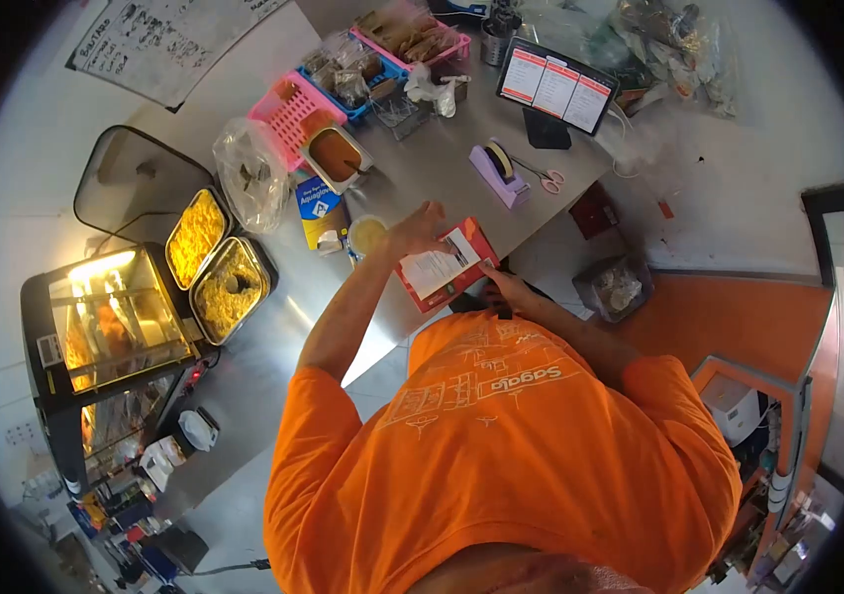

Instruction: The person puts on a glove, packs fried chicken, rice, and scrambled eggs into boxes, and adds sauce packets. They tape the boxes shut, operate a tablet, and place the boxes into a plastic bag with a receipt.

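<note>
A flat red box (459,286) is held close to my body at the table's edge, with a white printed slip (434,269) lying on its face. My right hand (509,289) grips its right side, thumb on top and fingers underneath. Over the box's upper left corner, my left hand (416,232) is raised with its fingers apart and holds nothing. Just left of that hand stands a round tub (367,235) with pale contents. A blue and yellow packet (321,210) lies beyond the tub.
A metal pan of brown sauce (335,156) sits by a pink basket (288,117). A tape dispenser (499,176), scissors (546,178) and a tablet (556,87) on a stand are farther back. Two trays of yellow food (231,287) adjoin a lit warmer (115,327) at left.
</note>
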The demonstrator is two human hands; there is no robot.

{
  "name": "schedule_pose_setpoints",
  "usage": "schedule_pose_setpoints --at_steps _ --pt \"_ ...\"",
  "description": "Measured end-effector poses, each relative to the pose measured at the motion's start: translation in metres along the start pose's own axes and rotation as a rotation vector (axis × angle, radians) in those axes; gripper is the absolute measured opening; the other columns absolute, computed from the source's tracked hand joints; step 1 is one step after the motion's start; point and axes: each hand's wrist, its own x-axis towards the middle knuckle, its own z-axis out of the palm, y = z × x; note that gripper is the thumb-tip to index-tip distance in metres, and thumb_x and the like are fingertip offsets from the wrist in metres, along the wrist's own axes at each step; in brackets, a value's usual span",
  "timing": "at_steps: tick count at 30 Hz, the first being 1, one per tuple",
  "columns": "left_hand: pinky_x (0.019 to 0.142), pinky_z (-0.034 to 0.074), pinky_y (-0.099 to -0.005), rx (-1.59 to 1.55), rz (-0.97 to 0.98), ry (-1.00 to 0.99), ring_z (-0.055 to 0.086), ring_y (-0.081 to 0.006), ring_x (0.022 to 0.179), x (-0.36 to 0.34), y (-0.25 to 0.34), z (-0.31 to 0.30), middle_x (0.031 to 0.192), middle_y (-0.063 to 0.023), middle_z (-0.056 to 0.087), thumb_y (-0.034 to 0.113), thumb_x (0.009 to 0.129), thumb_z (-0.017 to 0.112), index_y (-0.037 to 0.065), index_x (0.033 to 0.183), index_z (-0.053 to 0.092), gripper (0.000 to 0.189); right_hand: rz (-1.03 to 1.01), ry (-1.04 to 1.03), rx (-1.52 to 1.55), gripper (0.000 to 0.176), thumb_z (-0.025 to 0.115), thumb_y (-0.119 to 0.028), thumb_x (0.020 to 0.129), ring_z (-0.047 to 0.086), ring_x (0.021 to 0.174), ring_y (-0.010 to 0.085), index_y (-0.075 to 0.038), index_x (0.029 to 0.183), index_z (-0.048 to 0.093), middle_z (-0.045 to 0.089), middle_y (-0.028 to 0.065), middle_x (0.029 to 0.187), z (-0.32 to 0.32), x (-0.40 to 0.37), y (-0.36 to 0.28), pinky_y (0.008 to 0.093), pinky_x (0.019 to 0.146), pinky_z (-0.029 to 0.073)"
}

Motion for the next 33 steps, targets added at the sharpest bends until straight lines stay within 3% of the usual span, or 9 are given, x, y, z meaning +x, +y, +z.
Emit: schedule_pose_setpoints --at_steps 7,11,13,21,22,23,25,29,33 --pt "0.094 0.050 -0.0365 -0.819 -0.114 -0.074 0.059 -0.0231 0.114 0.025 -0.015 0.034 0.127 -0.0114 0.059 0.052 0.088 0.066 0.003 0.141 0.042 0.076 -0.198 0.025 0.229 0.072 0.062 -0.061 0.088 0.057 0.108 0.0237 -0.005 0.133 0.051 0.057 0.0118 0.126 0.026 0.037 -0.022 0.0388 0.094 0.046" --pt "0.088 0.054 -0.0335 -1.405 -0.177 0.517 0.061 -0.0198 0.110 0.022 -0.034 0.111 0.124 -0.0091 0.060 0.039 0.093 0.066 0.006 0.142 0.041 0.065 -0.294 -0.067 0.225 0.056 0.063 -0.052 0.091 0.064 0.093 0.0209 -0.004 0.120 0.061 0.067 0.0099 0.105 0.041 0.049 -0.090 0.0355 0.081 0.051" --pt "0.088 0.054 -0.0336 -1.208 0.109 0.792 0.061 -0.0218 0.111 0.002 0.000 0.123 0.129 -0.0090 0.057 0.026 0.093 0.068 0.009 0.144 0.038 0.062 -0.311 -0.066 0.032 0.049 0.064 -0.048 0.092 0.066 0.088 0.0218 -0.003 0.111 0.066 0.069 0.0089 0.099 0.045 0.056 -0.118 0.0360 0.077 0.052" --pt "0.075 0.060 -0.0351 -1.365 -0.100 0.892 0.058 -0.0222 0.115 0.053 -0.003 0.159 0.137 -0.0095 0.051 0.023 0.092 0.070 0.013 0.152 0.021 0.079 -1.251 0.653 -0.248 0.021 0.065 -0.018 0.089 0.067 0.092 0.0195 0.000 0.098 0.069 0.070 0.0125 0.095 -0.029 0.020 -0.144 0.0317 0.081 0.050" --pt "0.082 0.055 -0.0375 -1.324 -0.131 0.956 0.053 -0.0239 0.120 0.055 0.002 0.157 0.140 -0.0113 0.046 0.024 0.091 0.071 0.011 0.153 0.019 0.081 -1.328 0.849 -0.308 0.012 0.064 -0.008 0.088 0.066 0.089 0.0179 0.000 0.094 0.069 0.069 0.0123 0.092 -0.071 0.029 -0.144 0.0293 0.079 0.051" --pt "0.090 0.050 -0.0399 -1.281 -0.165 1.018 0.049 -0.0256 0.125 0.056 0.008 0.154 0.144 -0.0131 0.042 0.025 0.091 0.071 0.009 0.153 0.018 0.083 -1.219 0.834 0.120 0.010 0.061 -0.006 0.087 0.065 0.083 0.0169 0.000 0.091 0.068 0.068 0.0119 0.086 -0.113 0.046 -0.146 0.0288 0.077 0.051" --pt "0.107 0.035 -0.0433 -1.158 -0.256 1.223 0.038 -0.0290 0.135 0.058 0.022 0.152 0.150 -0.0174 0.033 0.025 0.091 0.071 0.001 0.152 0.016 0.085 -1.134 1.133 -0.089 0.012 0.064 -0.010 0.088 0.066 0.081 0.0189 0.000 0.094 0.066 0.068 0.0112 0.082 -0.202 0.015 -0.178 0.0314 0.077 0.052" --pt "0.117 0.017 -0.0491 -0.454 -0.321 1.515 0.021 -0.0340 0.144 0.035 0.074 0.121 0.154 -0.0209 0.022 0.027 0.091 0.069 -0.004 0.151 0.014 0.087 -1.163 0.984 -0.262 0.023 0.064 -0.015 0.090 0.067 0.093 0.0285 0.000 0.107 0.063 0.069 0.0153 0.098 -0.266 -0.039 -0.296 0.0364 0.083 0.052" --pt "0.116 0.020 -0.0454 -0.343 -0.225 1.525 0.028 -0.0333 0.139 0.045 0.120 0.079 0.150 -0.0209 0.027 0.027 0.093 0.066 -0.003 0.149 0.021 0.078 -1.334 0.883 -0.814 0.044 0.061 -0.021 0.094 0.055 0.122 0.0339 -0.003 0.132 0.051 0.059 0.0196 0.129 -0.293 0.020 -0.415 0.0428 0.101 0.046"
